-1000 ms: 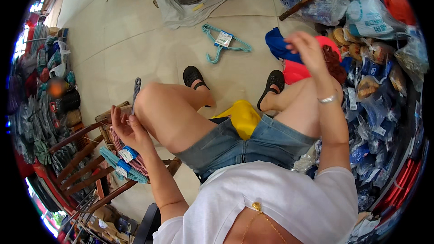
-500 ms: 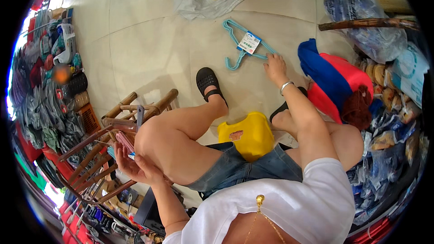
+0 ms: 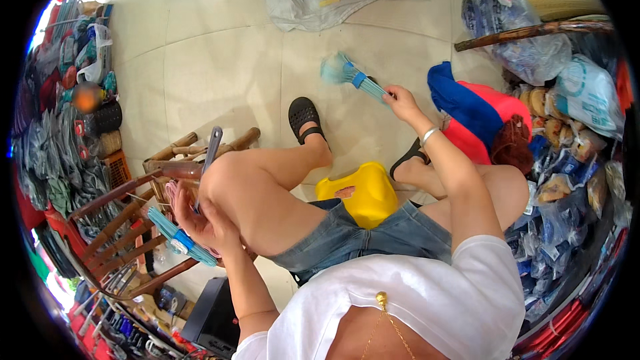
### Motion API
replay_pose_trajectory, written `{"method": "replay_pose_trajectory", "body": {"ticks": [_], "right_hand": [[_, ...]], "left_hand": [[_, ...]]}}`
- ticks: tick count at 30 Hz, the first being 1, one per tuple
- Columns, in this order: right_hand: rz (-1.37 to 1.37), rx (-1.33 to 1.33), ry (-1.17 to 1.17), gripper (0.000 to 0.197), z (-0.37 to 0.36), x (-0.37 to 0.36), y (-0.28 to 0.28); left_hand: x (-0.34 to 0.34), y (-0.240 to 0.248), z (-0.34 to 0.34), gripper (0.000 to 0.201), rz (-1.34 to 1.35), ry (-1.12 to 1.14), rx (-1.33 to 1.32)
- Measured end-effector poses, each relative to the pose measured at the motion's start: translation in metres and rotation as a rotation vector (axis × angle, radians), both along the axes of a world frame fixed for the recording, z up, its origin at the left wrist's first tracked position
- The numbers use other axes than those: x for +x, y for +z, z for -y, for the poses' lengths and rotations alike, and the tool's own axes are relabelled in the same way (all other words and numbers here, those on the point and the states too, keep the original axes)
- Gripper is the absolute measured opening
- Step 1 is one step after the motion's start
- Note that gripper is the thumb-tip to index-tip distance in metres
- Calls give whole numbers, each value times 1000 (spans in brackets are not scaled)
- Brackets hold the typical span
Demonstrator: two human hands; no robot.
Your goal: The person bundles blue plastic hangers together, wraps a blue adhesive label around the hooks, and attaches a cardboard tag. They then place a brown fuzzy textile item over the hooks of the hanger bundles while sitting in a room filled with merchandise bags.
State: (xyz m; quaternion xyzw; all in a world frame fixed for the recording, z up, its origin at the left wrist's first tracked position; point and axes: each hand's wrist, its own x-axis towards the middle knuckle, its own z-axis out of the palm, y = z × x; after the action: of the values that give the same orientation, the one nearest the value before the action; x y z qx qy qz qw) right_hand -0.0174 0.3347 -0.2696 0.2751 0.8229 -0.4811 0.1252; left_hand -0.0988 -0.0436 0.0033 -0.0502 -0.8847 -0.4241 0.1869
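Note:
My right hand [image 3: 401,103] is closed on the end of a bundle of light blue clothes hangers [image 3: 368,83]. The bundle is lifted above the tiled floor, seen edge-on with a blue band around it. Its far end is blurred by motion. My left hand [image 3: 212,221] is beside my left knee, with thumb and fingers apart and slightly curled. Close to it are another light blue hanger bundle [image 3: 180,238] with a blue band and some pink hangers [image 3: 173,193]. A grey handle [image 3: 213,147] runs down toward that hand; its lower end is partly hidden.
A yellow plastic stool [image 3: 363,193] is between my legs. Blue and red cloth [image 3: 467,103] lies right of my right hand. A wooden chair [image 3: 127,243] stands at left. Packed goods [image 3: 50,153] line the left side, with bagged goods [image 3: 560,207] at right. Grey sheeting [image 3: 293,10] lies ahead.
The blue hangers that lay flat on the floor are now raised and turned edge-on in my right hand. My left hand has moved up slightly beside the other hangers.

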Motion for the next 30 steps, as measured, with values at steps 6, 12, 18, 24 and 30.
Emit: {"method": "replay_pose_trajectory", "body": {"ticks": [6, 12, 18, 24, 30], "right_hand": [[16, -669, -285, 19, 38, 40, 112], [-216, -871, -460, 19, 102, 85, 185], [-431, -380, -383, 22, 156, 117, 174], [-418, -244, -397, 23, 98, 150, 179], [-31, 599, -539, 36, -105, 198, 170]], "left_hand": [[30, 10, -19, 20, -7, -332, -7], [90, -60, -98, 32, 976, -620, 678], [114, -99, -126, 21, 1158, -577, 810], [116, -83, -120, 19, 1224, -626, 797], [112, -77, -110, 19, 1276, -621, 746]]}}
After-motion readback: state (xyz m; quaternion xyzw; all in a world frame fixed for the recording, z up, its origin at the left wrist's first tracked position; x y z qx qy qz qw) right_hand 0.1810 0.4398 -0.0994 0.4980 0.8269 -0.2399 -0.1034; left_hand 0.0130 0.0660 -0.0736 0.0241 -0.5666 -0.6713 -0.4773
